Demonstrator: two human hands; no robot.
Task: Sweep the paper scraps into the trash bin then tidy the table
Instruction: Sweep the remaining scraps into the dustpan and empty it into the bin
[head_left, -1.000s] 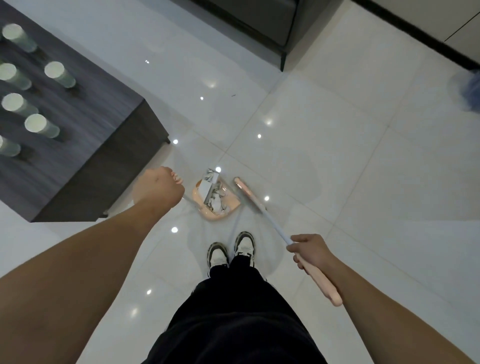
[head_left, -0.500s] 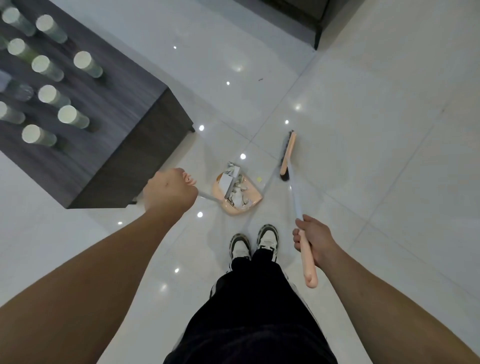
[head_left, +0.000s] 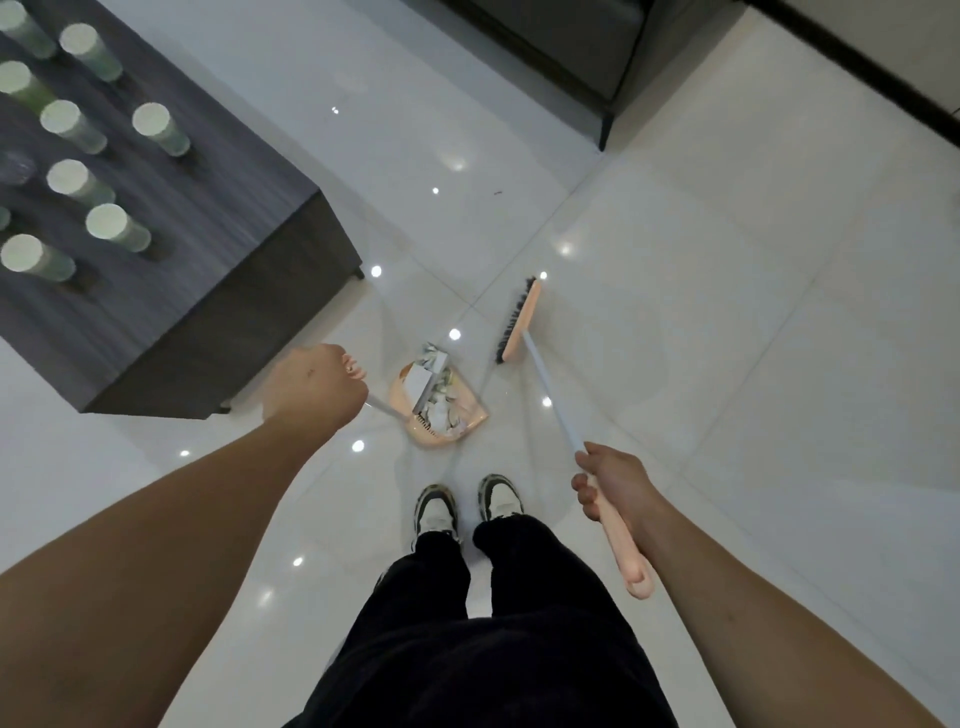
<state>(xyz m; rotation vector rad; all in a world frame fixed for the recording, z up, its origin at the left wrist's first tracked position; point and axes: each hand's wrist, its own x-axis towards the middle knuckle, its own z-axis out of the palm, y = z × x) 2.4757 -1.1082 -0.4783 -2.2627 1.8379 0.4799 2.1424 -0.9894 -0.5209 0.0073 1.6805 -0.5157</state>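
A pink dustpan (head_left: 470, 415) sits on the white tiled floor just ahead of my shoes, filled with white paper scraps (head_left: 434, 387). My left hand (head_left: 311, 387) grips the top of the dustpan's long handle. My right hand (head_left: 613, 480) grips the pink and white handle of a broom; the broom head (head_left: 519, 322) with dark bristles stands on the floor to the right of the dustpan, apart from it. No trash bin is in view.
A dark wooden low table (head_left: 171, 244) stands at the left, carrying several pale green paper cups (head_left: 111, 223). A dark cabinet (head_left: 571, 41) on legs stands at the top. A dark baseboard runs along the top right. A small dark speck (head_left: 497, 193) lies on the floor.
The broom head swung from beside the dustpan's right edge out to the right and farther away. The view shifted, so the table shows more. The dustpan stays in my left hand.
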